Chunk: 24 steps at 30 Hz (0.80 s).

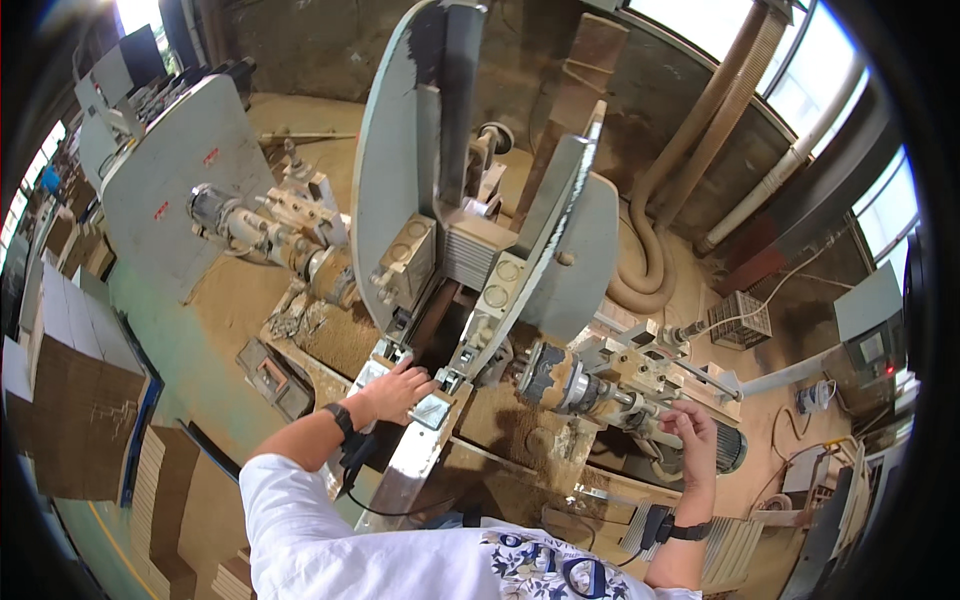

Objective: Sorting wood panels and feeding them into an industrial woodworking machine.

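Observation:
My left hand [397, 392] lies with fingers spread over the near end of a pale metal guide rail [412, 465], part of a large woodworking machine. Beneath and beside its fingers are small shiny metal blocks [432, 411]. My right hand [690, 432] is raised at the right, next to a motor and spindle unit [575, 385] coated with brown dust. Its fingers are loosely bent, and I see nothing held in them. Between two upright grey guard plates [390, 170] a dark channel runs away from me, with a stack of thin pale boards [478, 256] at its far end.
A second motor unit [255, 235] stands at the left before a large grey panel [185, 190]. Stacked boards [75, 420] are at the far left. Thick dust hoses [650, 255] hang at the back right. Sawdust covers the machine bed [345, 335]. A cable [400, 513] loops near my body.

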Each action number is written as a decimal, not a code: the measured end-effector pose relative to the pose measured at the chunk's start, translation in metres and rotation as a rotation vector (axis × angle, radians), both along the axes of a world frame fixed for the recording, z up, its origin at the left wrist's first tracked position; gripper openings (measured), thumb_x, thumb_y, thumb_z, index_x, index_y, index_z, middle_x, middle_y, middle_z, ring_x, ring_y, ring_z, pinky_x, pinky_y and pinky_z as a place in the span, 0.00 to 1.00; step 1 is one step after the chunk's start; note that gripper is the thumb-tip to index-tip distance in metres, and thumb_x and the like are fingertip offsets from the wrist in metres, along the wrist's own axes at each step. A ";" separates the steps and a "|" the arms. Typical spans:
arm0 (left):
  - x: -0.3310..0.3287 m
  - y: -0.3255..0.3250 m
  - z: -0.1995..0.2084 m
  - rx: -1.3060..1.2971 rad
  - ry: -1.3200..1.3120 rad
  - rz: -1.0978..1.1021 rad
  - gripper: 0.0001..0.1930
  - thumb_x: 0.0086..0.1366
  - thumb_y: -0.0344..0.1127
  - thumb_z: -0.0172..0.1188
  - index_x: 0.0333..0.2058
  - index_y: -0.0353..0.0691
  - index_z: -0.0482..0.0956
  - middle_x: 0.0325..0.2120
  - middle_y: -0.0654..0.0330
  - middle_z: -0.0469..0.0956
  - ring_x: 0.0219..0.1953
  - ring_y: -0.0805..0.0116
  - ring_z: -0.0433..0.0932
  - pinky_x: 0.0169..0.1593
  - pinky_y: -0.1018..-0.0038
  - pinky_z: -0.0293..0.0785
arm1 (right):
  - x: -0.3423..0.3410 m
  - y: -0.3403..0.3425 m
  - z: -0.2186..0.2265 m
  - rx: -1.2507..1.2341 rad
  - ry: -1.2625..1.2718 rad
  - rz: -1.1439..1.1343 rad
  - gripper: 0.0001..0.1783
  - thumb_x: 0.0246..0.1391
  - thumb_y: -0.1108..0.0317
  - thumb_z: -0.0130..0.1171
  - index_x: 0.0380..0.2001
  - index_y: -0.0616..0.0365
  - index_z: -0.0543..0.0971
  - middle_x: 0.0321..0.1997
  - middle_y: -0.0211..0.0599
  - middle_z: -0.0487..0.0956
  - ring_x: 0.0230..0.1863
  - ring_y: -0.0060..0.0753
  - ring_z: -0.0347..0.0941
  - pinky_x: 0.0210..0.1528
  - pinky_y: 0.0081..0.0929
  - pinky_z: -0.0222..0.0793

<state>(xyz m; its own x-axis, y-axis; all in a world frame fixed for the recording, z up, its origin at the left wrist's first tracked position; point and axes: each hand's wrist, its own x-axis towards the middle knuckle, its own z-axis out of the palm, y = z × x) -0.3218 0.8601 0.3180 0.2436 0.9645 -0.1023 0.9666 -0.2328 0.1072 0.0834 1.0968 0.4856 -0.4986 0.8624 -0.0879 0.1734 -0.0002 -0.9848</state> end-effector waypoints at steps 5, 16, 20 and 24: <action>0.007 -0.001 0.005 -0.051 -0.003 0.033 0.54 0.36 0.50 0.69 0.59 0.38 0.48 0.51 0.56 0.62 0.58 0.60 0.57 0.62 0.57 0.46 | 0.010 -0.004 -0.006 -0.058 0.012 0.028 0.11 0.54 0.70 0.52 0.40 0.64 0.72 0.33 0.37 0.77 0.33 0.26 0.73 0.40 0.23 0.70; 0.094 0.002 0.040 0.334 -0.372 0.178 0.37 0.44 0.45 0.63 0.51 0.33 0.63 0.51 0.43 0.61 0.53 0.41 0.59 0.56 0.52 0.53 | 0.210 -0.014 0.010 0.014 0.027 -0.282 0.13 0.55 0.69 0.51 0.43 0.63 0.71 0.37 0.36 0.77 0.36 0.24 0.74 0.41 0.21 0.70; 0.198 0.025 0.043 0.274 -0.712 0.226 0.21 0.54 0.30 0.60 0.46 0.32 0.68 0.42 0.45 0.70 0.45 0.52 0.69 0.50 0.65 0.65 | 0.335 -0.022 0.052 0.239 -0.001 -0.506 0.12 0.55 0.68 0.51 0.41 0.63 0.72 0.33 0.33 0.77 0.35 0.23 0.72 0.39 0.21 0.69; 0.325 0.070 0.061 0.180 -0.755 0.076 0.18 0.48 0.28 0.61 0.41 0.34 0.71 0.38 0.51 0.72 0.43 0.55 0.71 0.47 0.66 0.66 | 0.441 0.011 0.151 0.519 -0.196 -0.508 0.13 0.54 0.67 0.53 0.40 0.62 0.73 0.33 0.30 0.75 0.32 0.21 0.72 0.37 0.21 0.70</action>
